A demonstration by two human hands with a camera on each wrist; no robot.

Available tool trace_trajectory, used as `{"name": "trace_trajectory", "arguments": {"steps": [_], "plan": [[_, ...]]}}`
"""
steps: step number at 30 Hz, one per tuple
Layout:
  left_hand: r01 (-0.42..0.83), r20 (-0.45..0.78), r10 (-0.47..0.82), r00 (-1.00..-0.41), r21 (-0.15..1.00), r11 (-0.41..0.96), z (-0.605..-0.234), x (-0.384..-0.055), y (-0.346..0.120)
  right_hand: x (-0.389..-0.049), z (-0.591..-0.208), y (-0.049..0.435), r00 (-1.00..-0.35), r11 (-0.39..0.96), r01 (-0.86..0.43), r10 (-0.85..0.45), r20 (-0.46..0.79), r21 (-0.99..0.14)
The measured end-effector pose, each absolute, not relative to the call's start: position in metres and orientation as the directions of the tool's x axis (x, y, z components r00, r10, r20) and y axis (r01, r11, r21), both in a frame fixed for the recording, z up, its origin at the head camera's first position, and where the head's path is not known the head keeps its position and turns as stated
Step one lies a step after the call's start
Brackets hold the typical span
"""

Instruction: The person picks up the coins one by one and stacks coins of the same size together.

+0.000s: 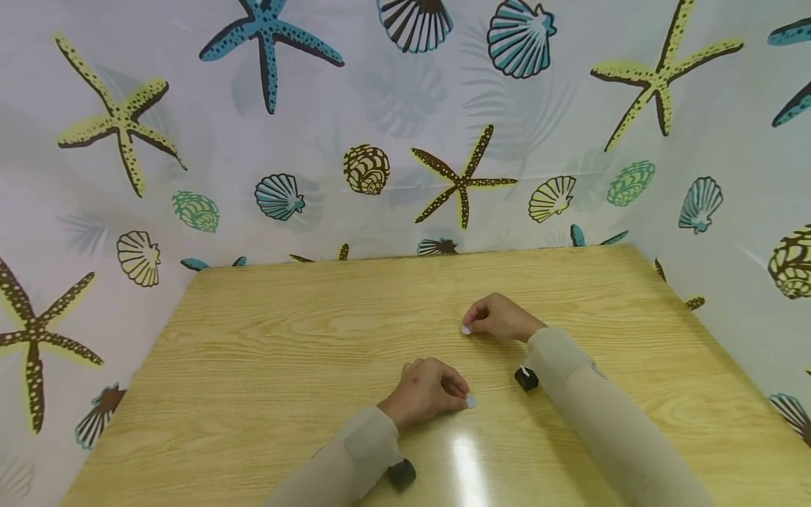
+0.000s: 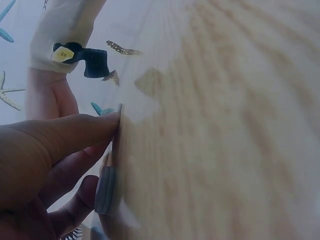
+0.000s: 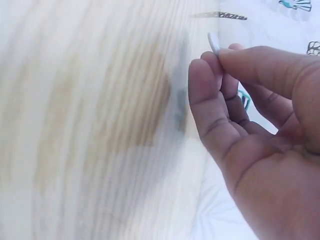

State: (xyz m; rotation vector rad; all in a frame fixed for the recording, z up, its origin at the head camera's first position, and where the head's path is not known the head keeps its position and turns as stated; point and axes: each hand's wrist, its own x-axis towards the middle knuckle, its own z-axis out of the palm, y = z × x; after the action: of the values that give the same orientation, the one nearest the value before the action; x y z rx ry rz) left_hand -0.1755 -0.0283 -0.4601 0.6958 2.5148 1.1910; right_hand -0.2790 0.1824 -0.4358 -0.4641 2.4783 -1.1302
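Observation:
In the head view my left hand (image 1: 426,391) pinches a small, pale round disc (image 1: 471,401) between thumb and fingertips, low over the wooden table. The left wrist view shows this disc (image 2: 120,108) nearly edge-on at the thumb tip. Below it, a grey layered piece (image 2: 105,190) lies against a curled fingertip; its kind is unclear. Farther from me and to the right, my right hand (image 1: 503,317) holds another small white disc (image 1: 465,329) by its edge. From the right wrist, that disc (image 3: 214,43) stands tilted between thumb and finger, its lower part hidden.
A light wood-grain table (image 1: 266,338) spreads beneath both hands. White cloth (image 1: 393,91) printed with starfish and shells hangs behind it and along both sides. Black wrist cameras (image 1: 402,474) hang below the beige sleeves (image 1: 608,408). Lamp glare shines near the front.

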Motion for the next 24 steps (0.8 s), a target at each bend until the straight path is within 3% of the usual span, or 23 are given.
{"name": "trace_trajectory", "arguments": {"steps": [24], "plan": [[0.311, -0.026, 0.519, -0.854, 0.774, 0.551, -0.461, -0.176, -0.026, -0.225, -0.431, 0.194, -0.854, 0.607, -0.148, -0.476, -0.209, -0.781]]}}
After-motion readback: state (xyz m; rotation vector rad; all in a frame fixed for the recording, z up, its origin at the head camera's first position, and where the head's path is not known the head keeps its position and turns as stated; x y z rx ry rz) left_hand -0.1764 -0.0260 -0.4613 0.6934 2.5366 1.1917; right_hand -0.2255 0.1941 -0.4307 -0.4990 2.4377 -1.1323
